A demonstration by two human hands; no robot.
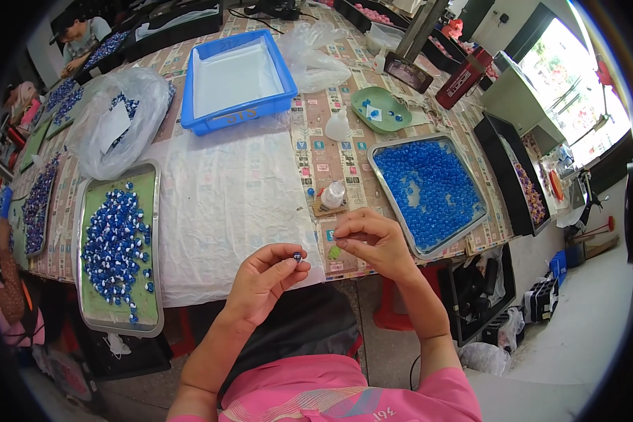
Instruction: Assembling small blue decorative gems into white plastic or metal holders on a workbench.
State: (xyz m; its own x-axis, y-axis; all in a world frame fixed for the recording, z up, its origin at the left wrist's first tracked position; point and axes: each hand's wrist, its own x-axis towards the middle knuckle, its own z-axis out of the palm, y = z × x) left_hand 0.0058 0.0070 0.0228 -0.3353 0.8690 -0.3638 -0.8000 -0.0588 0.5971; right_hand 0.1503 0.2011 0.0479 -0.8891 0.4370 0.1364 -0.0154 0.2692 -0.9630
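Nearest the body, the left hand (264,276) pinches a small blue bead (297,257) between thumb and fingertips, just off the table edge. At two o'clock from it, close by, the right hand (369,238) has its fingertips pressed together on something too small to make out, with a little green piece (335,251) just below them. Beyond the hands lies a white cloth (225,197). At nine o'clock sits a metal tray (150,232) of blue-and-white finished pieces; at three o'clock, a second metal tray (471,232) full of loose blue beads. A small bottle (333,194) stands just past the right hand. Farther off, at twelve o'clock, a blue plastic bin (235,116); at one o'clock, a green dish (380,102).
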